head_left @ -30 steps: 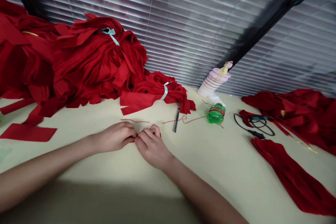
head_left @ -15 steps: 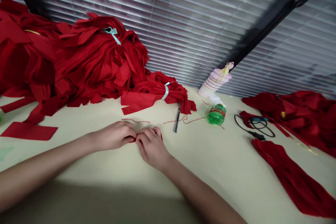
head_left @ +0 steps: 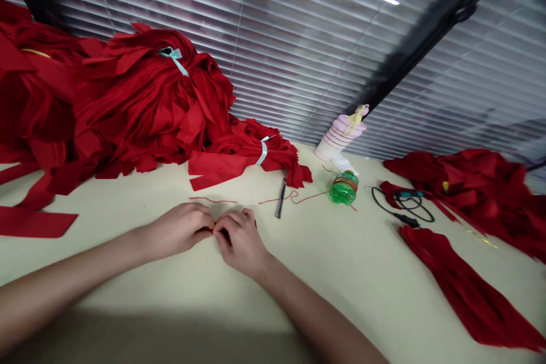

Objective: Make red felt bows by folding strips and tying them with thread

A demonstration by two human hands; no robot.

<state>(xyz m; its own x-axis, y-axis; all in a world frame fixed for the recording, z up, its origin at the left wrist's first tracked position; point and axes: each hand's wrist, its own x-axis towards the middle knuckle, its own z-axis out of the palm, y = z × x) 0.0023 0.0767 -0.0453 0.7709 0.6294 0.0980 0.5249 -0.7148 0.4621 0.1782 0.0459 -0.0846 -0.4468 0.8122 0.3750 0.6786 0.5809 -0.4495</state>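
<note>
Close together over the pale tabletop, my left hand (head_left: 183,230) and my right hand (head_left: 241,242) both pinch a small piece of red fabric (head_left: 216,226). Most of the fabric is hidden by my fingers; a bit of red also shows behind the right hand. Just beyond the hands lies a short piece of red string (head_left: 213,200). Slim metal snips or tweezers (head_left: 281,199) rest to the right, across a longer red thread. That thread runs to a green plastic bottle piece (head_left: 343,187) with red thread wound around it.
Bundles of red fabric strips (head_left: 149,96) tied with pale blue ribbon are heaped at the back left. A pink-and-white thread-wound bottle (head_left: 341,135) stands by the blinds. On the right lie a black cable (head_left: 407,219), a red fabric pile (head_left: 478,187) and folded red strips (head_left: 464,290).
The whole view has shifted slightly, so things sit further left. Both hands stay together on the red fabric, with the fingertips brought closer to each other.
</note>
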